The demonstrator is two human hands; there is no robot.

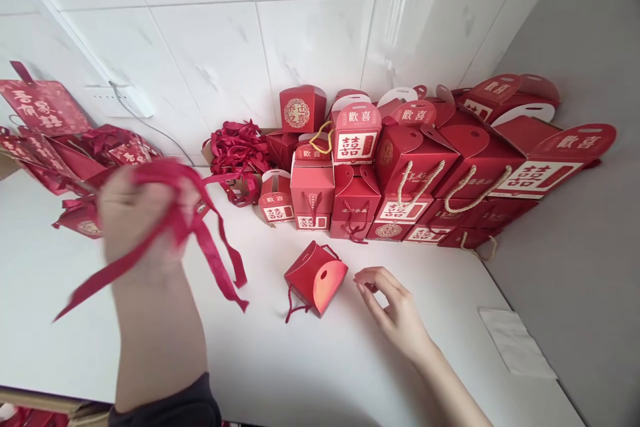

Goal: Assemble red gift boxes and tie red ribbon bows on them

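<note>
My left hand, smeared by motion, is raised over the left side of the table and closed round a dark red ribbon. Several ribbon tails hang and trail from it. Near the middle of the table a small red gift box sits with its curved flaps folded over at the top and a red cord handle at its side. Just right of this box, not touching it, is my right hand. Its fingers are curved with a gap to the thumb, and I see nothing held in them.
Stacked red gift boxes with rope handles line the tiled wall. A heap of red ribbons lies left of them. Red bags stand at far left near a wall socket. A white paper lies right.
</note>
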